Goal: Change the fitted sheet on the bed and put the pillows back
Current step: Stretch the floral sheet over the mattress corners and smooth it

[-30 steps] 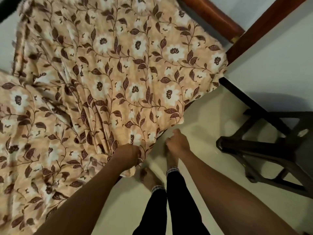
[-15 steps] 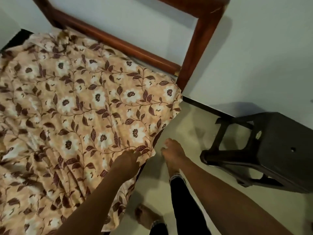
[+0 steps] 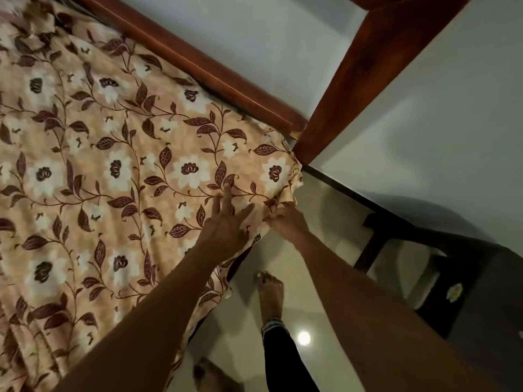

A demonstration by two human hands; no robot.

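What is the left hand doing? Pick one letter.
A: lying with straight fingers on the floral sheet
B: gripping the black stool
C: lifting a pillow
A: the left hand lies on top of the floral sheet with its fingers straight and spread.

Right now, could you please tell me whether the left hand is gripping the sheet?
No, the left hand lies on the sheet with its fingers straight and spread.
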